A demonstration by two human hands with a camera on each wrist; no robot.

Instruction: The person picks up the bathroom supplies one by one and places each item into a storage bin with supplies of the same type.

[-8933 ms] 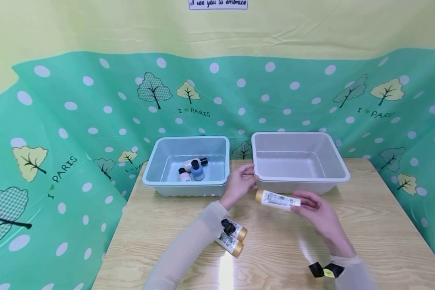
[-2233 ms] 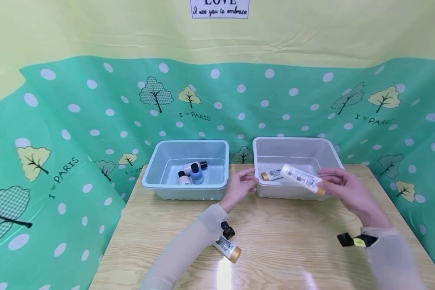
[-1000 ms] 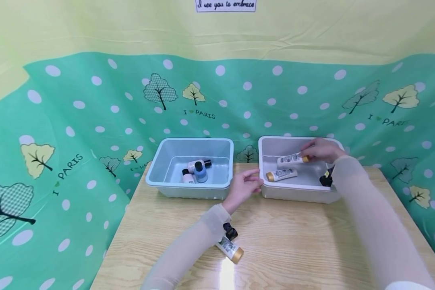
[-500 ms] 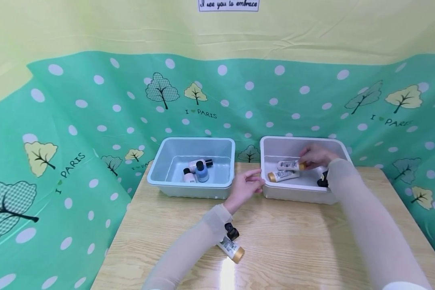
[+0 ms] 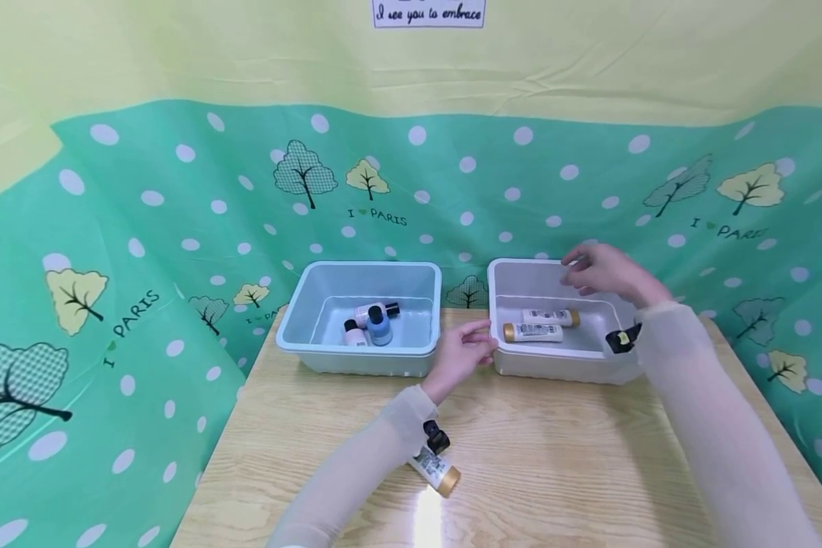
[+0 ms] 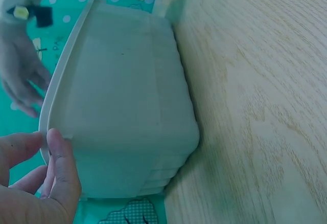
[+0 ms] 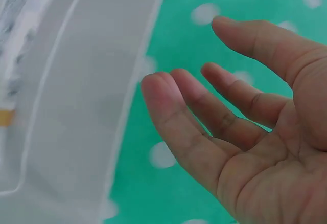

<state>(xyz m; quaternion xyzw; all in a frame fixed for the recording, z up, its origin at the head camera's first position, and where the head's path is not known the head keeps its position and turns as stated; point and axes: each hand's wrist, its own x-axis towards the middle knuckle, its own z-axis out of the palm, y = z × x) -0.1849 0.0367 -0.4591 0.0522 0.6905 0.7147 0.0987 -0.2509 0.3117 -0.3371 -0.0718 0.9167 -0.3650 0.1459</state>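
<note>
My left hand pinches the near left corner of the rim of a grey plastic bin; in the left wrist view its thumb and fingers lie on either side of that rim. Two white tubes with gold caps, a nearer one and a farther one, lie side by side on the bin's floor. Above the bin's back right part, my right hand is raised with loosely bent fingers and holds nothing. A third white tube lies on the table, partly hidden under my left forearm.
Left of the grey bin stands a light blue bin. Inside are a blue bottle and two pinkish bottles, all with black caps. A green patterned cloth hangs behind the wooden table.
My right hand carried the second tube into the grey bin, laid it behind the first, let go and rose. Earlier, the first tube went in too. My left hand stayed at the rim.
</note>
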